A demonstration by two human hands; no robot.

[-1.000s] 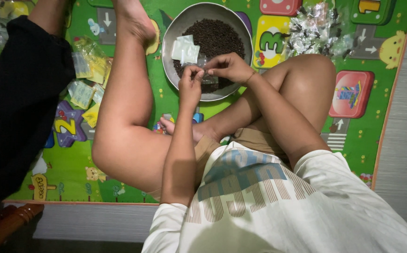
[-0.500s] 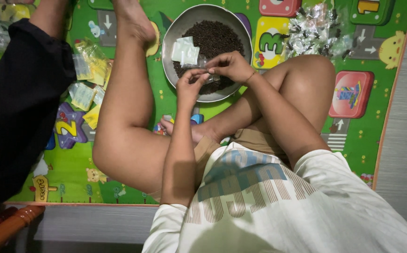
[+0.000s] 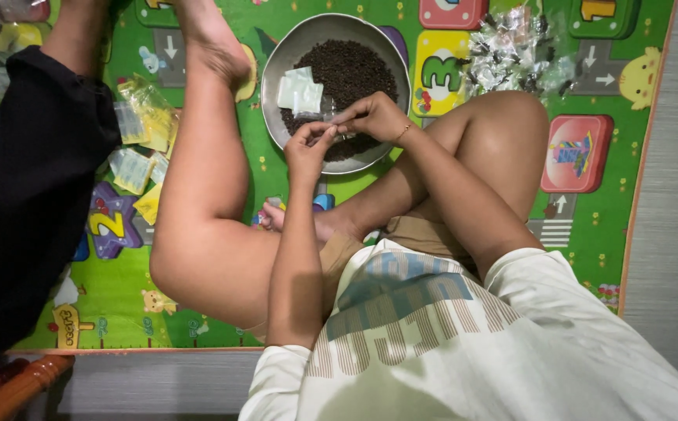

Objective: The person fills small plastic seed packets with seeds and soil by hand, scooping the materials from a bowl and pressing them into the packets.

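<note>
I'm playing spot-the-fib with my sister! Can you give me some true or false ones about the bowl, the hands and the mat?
1. The metal bowl holds dark grains. True.
2. Both hands are flat on the floor. False: the left hand and right hand meet over the bowl, pinching a small clear packet.
3. The play mat is mostly green. True.
4. The bowl holds only grains. False: pale packets lie on them.
5. Filled clear packets are heaped beyond the bent knee. True.
</note>
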